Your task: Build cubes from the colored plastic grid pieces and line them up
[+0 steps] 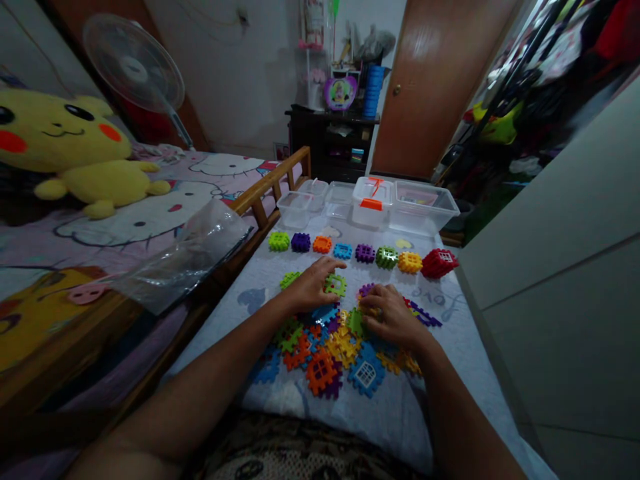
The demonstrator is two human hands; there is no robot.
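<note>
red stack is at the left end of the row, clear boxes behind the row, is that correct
Not the left end: the head view shows the red stack at the right end of the row, with the clear boxes behind the row.

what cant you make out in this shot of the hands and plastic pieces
All in the head view:
Right hand: its grip on the green piece, hidden by the hand itself.
Left hand: whether it grips the lime piece, too small to tell.
Pile: lower pieces, covered by upper ones.
Plush toy: one side, cut off by the left edge.
</note>
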